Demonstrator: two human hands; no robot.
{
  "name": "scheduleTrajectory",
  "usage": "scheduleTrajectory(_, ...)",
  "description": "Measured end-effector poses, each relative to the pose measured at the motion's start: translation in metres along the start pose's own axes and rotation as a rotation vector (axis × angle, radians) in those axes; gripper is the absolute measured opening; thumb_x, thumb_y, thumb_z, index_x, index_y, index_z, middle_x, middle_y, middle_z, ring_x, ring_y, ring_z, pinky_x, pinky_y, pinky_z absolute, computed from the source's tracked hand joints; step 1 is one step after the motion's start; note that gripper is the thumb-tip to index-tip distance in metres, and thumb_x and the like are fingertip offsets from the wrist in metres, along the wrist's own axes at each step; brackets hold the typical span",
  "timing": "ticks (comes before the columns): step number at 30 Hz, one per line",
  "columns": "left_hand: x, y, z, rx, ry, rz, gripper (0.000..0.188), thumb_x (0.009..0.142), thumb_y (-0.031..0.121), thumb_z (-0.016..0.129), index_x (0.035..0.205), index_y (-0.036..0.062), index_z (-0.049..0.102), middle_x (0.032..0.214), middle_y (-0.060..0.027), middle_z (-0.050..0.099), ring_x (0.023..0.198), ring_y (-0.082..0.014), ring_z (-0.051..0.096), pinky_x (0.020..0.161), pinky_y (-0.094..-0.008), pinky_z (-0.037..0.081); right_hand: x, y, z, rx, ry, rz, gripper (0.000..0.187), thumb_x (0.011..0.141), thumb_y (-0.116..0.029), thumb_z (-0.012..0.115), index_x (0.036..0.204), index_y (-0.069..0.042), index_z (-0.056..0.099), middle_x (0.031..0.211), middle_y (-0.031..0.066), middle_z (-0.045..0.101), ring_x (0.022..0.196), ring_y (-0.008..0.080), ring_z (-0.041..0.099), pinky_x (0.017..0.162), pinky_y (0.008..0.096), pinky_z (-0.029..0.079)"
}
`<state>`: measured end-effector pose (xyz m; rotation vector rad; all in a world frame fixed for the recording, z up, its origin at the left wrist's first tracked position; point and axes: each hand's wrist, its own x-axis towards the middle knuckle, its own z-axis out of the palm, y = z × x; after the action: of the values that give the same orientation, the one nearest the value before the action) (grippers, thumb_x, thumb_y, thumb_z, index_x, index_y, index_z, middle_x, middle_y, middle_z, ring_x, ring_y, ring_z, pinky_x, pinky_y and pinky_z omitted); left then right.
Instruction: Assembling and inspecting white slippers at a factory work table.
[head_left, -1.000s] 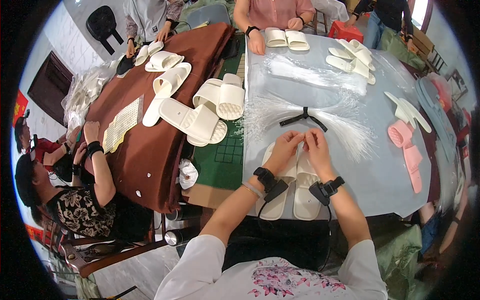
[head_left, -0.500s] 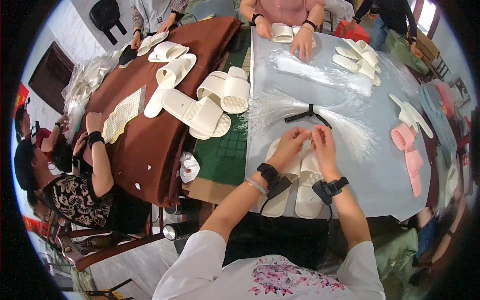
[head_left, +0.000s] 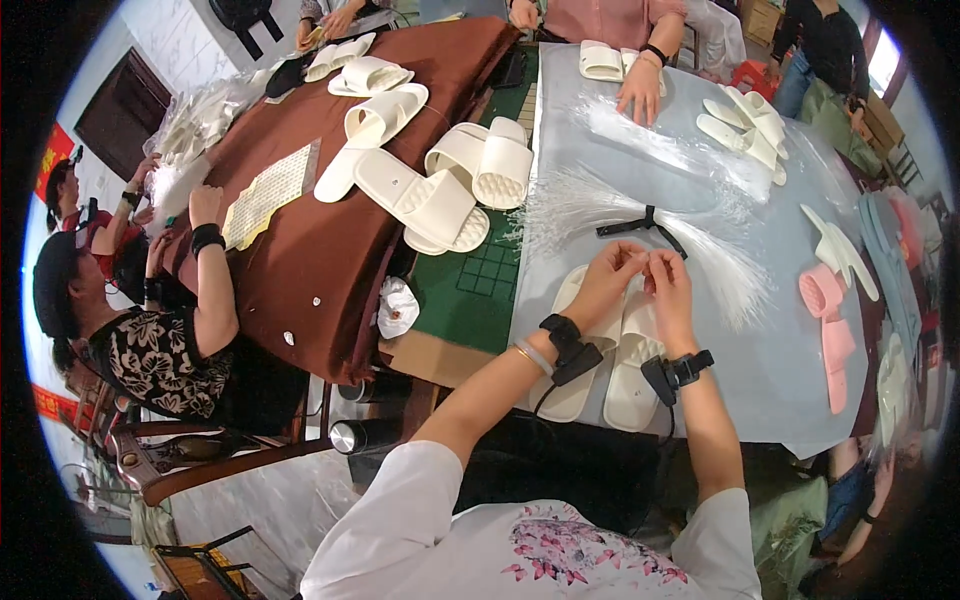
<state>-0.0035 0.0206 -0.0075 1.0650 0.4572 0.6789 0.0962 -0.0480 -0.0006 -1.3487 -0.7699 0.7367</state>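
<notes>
A pair of cream slippers (head_left: 632,395) lies at the near edge of the grey-covered table, beneath my wrists. Above their far ends, my left hand (head_left: 610,285) and my right hand (head_left: 670,290) meet with fingertips pinched together. Whatever is between the fingertips is too small to make out. Just beyond them rests a bundle of thin white plastic strands (head_left: 725,265), fanned out at both ends. A black strap (head_left: 650,218) cinches its middle.
Clear plastic bags (head_left: 640,140) and more cream slippers (head_left: 745,125) lie farther back. Pink slippers (head_left: 825,300) are at the right. Several cream slippers (head_left: 420,200) and a sticker sheet (head_left: 270,195) occupy the brown-covered table (head_left: 330,270). Co-workers sit left and across.
The whole view has shifted, so the tables appear farther right. My hands stay pinched together over the slippers. Across the table, a co-worker's hand has moved off the slippers there.
</notes>
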Motion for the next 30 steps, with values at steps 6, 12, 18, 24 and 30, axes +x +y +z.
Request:
scheduleTrajectory(6, 0.001, 0.026, -0.014, 0.779, 0.25, 0.401, 0.054, 0.076, 0.02, 0.064, 0.12, -0.0009, 0.04, 0.103, -0.0112, 0.054, 0.098, -0.0201, 0.051, 0.078, -0.0296, 0.041, 0.001, 0.0, -0.005, 0.043, 0.02, 0.044, 0.014, 0.088, -0.019, 0.05, 0.09, -0.004, 0.052, 0.069, -0.0011, 0.05, 0.056, 0.0048, 0.043, 0.049, 0.0186, 0.035)
scheduleTrajectory(12, -0.013, 0.115, -0.092, 1.571, 0.695, 0.645, 0.061, 0.064, 0.013, 0.068, 0.117, -0.0013, 0.04, 0.105, -0.0214, 0.048, 0.099, -0.0368, 0.046, 0.081, -0.0425, 0.04, 0.003, 0.003, -0.001, 0.061, -0.034, -0.001, 0.014, 0.088, -0.018, 0.051, 0.089, -0.005, 0.052, 0.068, -0.0012, 0.05, 0.056, 0.0043, 0.042, 0.049, 0.0183, 0.034)
scheduleTrajectory(18, -0.018, 0.131, -0.155, 1.85, 0.779, 0.044, 0.058, 0.065, 0.02, 0.068, 0.115, 0.0039, 0.044, 0.099, -0.0179, 0.056, 0.091, -0.0334, 0.054, 0.076, -0.0455, 0.042, 0.002, 0.004, -0.006, 0.009, -0.044, 0.009, 0.013, 0.087, -0.017, 0.051, 0.09, -0.004, 0.053, 0.067, -0.0005, 0.051, 0.055, 0.0046, 0.043, 0.05, 0.0187, 0.035)
scheduleTrajectory(24, -0.018, 0.164, -0.172, 1.595, 0.786, 0.321, 0.047, 0.067, 0.022, 0.068, 0.107, 0.0031, 0.054, 0.09, -0.0208, 0.06, 0.084, -0.0358, 0.058, 0.072, -0.0413, 0.046, 0.005, 0.014, -0.001, -0.004, -0.07, 0.009, 0.014, 0.087, -0.017, 0.051, 0.09, -0.003, 0.053, 0.068, 0.001, 0.053, 0.056, 0.0059, 0.045, 0.052, 0.0195, 0.038)
scheduleTrajectory(30, -0.006, 0.222, -0.119, 1.346, 0.663, 0.734, 0.043, 0.066, 0.02, 0.071, 0.1, -0.0019, 0.056, 0.086, -0.0181, 0.062, 0.078, -0.0306, 0.06, 0.07, -0.0359, 0.046, 0.0, 0.002, 0.003, -0.045, -0.058, -0.024, 0.017, 0.086, -0.018, 0.052, 0.091, -0.002, 0.053, 0.068, 0.0017, 0.053, 0.057, 0.0072, 0.046, 0.052, 0.0212, 0.039)
